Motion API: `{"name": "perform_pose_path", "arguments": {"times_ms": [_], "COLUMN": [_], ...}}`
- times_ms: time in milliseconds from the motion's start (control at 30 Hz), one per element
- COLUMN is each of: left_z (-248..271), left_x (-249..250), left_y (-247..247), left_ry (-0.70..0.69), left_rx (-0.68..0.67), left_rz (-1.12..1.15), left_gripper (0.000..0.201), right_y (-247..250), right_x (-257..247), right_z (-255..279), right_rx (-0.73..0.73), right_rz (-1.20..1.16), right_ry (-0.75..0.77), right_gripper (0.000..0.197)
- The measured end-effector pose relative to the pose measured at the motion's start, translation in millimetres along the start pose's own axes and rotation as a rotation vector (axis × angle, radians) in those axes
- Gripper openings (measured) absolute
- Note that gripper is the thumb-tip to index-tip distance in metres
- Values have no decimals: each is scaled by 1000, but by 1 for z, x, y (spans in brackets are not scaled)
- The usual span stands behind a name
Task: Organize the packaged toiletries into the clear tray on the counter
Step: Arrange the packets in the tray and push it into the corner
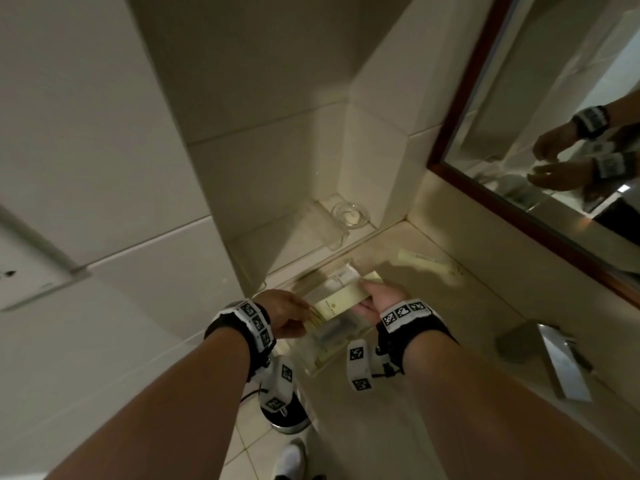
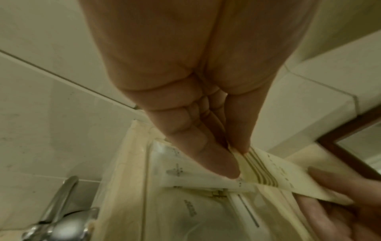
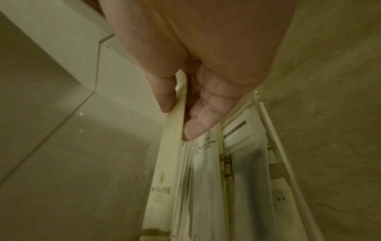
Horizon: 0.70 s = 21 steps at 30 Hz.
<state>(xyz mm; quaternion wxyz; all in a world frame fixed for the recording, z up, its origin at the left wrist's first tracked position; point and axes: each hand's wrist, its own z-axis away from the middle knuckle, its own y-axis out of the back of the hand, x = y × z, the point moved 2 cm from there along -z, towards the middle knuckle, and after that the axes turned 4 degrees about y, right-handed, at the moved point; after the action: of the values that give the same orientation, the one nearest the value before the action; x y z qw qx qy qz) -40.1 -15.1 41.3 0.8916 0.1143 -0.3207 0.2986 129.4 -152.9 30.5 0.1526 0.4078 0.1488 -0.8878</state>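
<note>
A long cream packet [image 1: 343, 301] with brown stripes at one end hangs level just above the clear tray [image 1: 320, 368] near the counter's front left edge. My left hand [image 1: 304, 311] pinches its striped end [image 2: 257, 169] between thumb and fingers [image 2: 226, 169]. My right hand [image 1: 363, 292] pinches the other end, with the thumb on one face and the fingers on the other [image 3: 195, 128]. Several more packets [image 3: 208, 179] stand side by side inside the tray, whose clear wall [image 3: 276, 146] shows on the right. Another packet [image 1: 429, 263] lies loose on the counter behind the tray.
A clear acrylic stand [image 1: 332, 237] and a small glass dish [image 1: 349, 213] sit in the tiled corner nook. A wood-framed mirror [image 1: 519, 209] runs along the right. A chrome tap [image 1: 561, 362] is at the right, and a bin [image 1: 287, 414] stands on the floor below.
</note>
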Motion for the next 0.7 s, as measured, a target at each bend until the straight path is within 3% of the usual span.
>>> {"name": "perform_pose_path", "arguments": {"times_ms": [267, 700], "left_z": [-13, -28], "left_x": [-13, -16], "left_y": [8, 2], "left_ry": [72, 37], "left_rx": [52, 146], "left_rz": [-102, -279], "left_gripper": [7, 7], "right_y": [1, 10], "right_x": [10, 20], "right_z": [-14, -31], "right_rx": [111, 108], "right_rz": [78, 116], "right_ry": [-18, -87], "right_gripper": [14, 15]}}
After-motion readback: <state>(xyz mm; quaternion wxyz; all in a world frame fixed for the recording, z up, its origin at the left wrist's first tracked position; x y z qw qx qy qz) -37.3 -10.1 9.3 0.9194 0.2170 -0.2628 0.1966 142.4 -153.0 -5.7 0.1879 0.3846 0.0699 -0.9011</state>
